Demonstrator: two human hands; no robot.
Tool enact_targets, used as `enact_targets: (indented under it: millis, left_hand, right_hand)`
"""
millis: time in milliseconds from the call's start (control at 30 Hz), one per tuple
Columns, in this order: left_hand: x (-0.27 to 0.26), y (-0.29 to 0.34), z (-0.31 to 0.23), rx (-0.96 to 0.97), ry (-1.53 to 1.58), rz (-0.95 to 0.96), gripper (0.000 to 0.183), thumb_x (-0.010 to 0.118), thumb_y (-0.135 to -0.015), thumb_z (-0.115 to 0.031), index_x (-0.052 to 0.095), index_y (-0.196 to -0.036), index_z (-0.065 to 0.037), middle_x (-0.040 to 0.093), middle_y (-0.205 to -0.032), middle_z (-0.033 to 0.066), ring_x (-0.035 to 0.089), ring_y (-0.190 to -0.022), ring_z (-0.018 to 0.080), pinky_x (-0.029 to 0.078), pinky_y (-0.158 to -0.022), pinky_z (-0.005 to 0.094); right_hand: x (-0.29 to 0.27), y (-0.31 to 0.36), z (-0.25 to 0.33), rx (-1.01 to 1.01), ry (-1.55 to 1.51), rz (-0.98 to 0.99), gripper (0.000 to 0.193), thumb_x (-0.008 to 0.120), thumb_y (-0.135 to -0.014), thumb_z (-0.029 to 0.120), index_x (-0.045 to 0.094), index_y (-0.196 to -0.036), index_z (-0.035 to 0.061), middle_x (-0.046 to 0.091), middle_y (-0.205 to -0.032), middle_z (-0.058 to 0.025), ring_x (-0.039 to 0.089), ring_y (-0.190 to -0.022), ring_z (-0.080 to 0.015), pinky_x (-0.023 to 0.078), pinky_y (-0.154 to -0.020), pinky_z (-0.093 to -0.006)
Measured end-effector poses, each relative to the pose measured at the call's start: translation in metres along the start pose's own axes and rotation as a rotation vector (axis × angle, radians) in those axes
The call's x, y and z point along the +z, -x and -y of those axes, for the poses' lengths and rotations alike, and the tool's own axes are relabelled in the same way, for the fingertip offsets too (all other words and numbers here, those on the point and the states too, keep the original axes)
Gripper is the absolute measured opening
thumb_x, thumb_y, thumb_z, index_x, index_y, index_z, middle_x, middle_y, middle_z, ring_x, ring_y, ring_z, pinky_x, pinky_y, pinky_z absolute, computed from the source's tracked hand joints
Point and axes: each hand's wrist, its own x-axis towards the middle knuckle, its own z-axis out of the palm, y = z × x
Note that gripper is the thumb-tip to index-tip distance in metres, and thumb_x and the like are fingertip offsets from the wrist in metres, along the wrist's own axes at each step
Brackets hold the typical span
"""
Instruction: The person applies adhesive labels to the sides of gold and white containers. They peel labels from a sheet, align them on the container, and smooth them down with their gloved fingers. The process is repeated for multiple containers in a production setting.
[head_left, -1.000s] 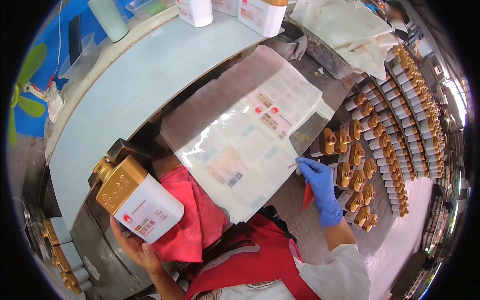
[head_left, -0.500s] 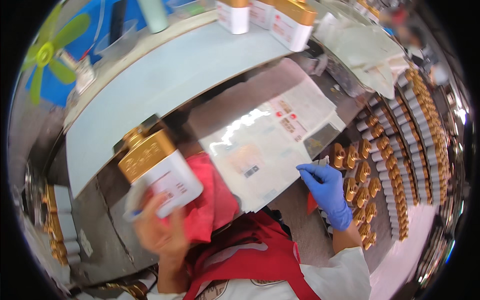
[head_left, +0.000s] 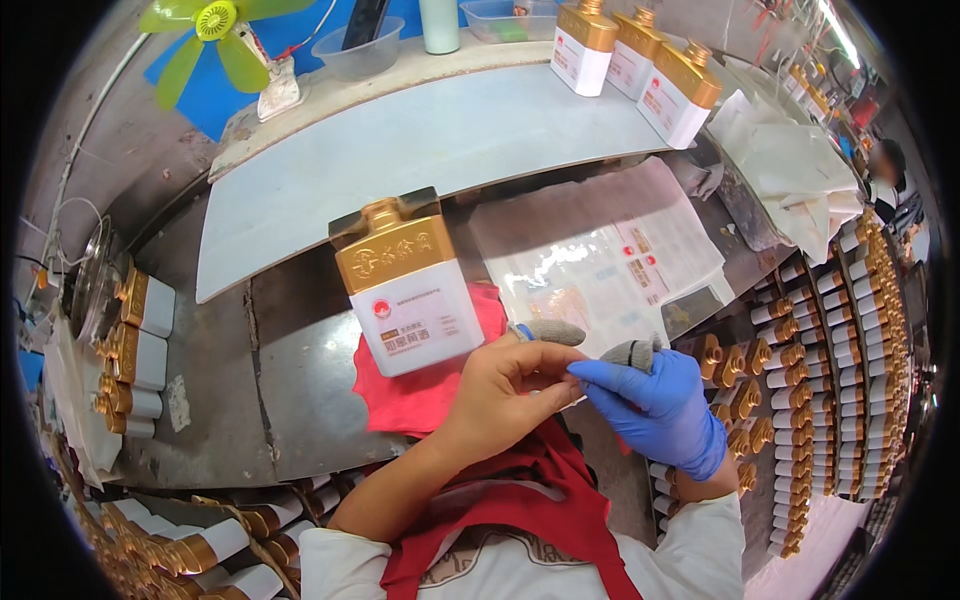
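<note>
My bare left hand (head_left: 503, 390), with a grey finger cot on one finger, meets my right hand (head_left: 655, 405) in front of my chest. The right one wears a blue glove with grey finger cots over fingertips. Both hands are pinched together at the fingertips; anything between them is too small to make out. Left of them, a white bottle with a gold shoulder and neck (head_left: 410, 300) rests by a red cloth (head_left: 385, 400), untouched. Beyond the hands lie printed transfer sheets (head_left: 560, 230) with red and gold marks, some glossy.
A pale board (head_left: 400, 120) spans the far side, with three more bottles (head_left: 675, 95) at its right end. A green fan (head_left: 215, 20) stands far left. Rows of bottles (head_left: 790, 400) fill the right side; others (head_left: 140, 350) stand on the left. Crumpled paper (head_left: 785, 160) lies back right.
My left hand has left the bottle's side and come right to meet my gloved hand. The bottle now stays in place without a hand on it. The view has shifted.
</note>
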Motion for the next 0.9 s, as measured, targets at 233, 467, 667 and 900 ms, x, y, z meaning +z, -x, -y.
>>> enact_targets:
  millis: [233, 467, 667, 900]
  left_hand:
    - [-0.012, 0.006, 0.006, -0.143, 0.443, -0.111, 0.020, 0.069, -0.079, 0.001, 0.064, -0.098, 0.003, 0.066, -0.086, 0.0072, 0.063, -0.076, 0.0112, 0.051, -0.071, 0.0206]
    - [-0.006, 0.004, 0.009, 0.016, 0.610, -0.335, 0.016, 0.064, -0.082, 0.002, 0.063, -0.098, 0.002, 0.063, -0.097, 0.0091, 0.059, -0.083, 0.0115, 0.048, -0.074, 0.0202]
    - [-0.020, 0.010, 0.017, 0.051, 0.650, -0.381, 0.013, 0.061, -0.084, 0.001, 0.062, -0.097, -0.001, 0.060, -0.109, 0.0109, 0.060, -0.090, 0.0152, 0.050, -0.077, 0.0253]
    - [-0.027, 0.013, 0.013, 0.033, 0.732, -0.403, 0.015, 0.063, -0.084, 0.000, 0.061, -0.099, 0.000, 0.063, -0.096, 0.0070, 0.060, -0.086, 0.0124, 0.049, -0.079, 0.0224]
  right_hand:
    - [0.021, 0.007, 0.004, 0.631, -0.935, -0.388, 0.027, 0.067, -0.076, 0.000, 0.067, -0.103, 0.0010, 0.065, -0.083, -0.0010, 0.055, -0.071, -0.0058, 0.045, -0.064, -0.0210]
    - [0.085, 0.000, 0.013, 0.555, -1.244, -0.339, 0.038, 0.074, -0.071, -0.001, 0.064, -0.107, 0.0024, 0.060, -0.087, -0.0001, 0.050, -0.067, -0.0028, 0.044, -0.061, -0.0170]
    - [0.104, -0.022, 0.022, 0.555, -0.991, -0.382, 0.030, 0.074, -0.073, 0.000, 0.067, -0.101, 0.0032, 0.057, -0.077, 0.0047, 0.040, -0.058, 0.0005, 0.036, -0.052, -0.0165]
    - [0.104, -0.031, 0.026, 0.624, -1.201, -0.400, 0.015, 0.068, -0.080, -0.001, 0.067, -0.095, -0.0002, 0.065, -0.084, -0.0023, 0.057, -0.074, -0.0061, 0.047, -0.068, -0.0196]
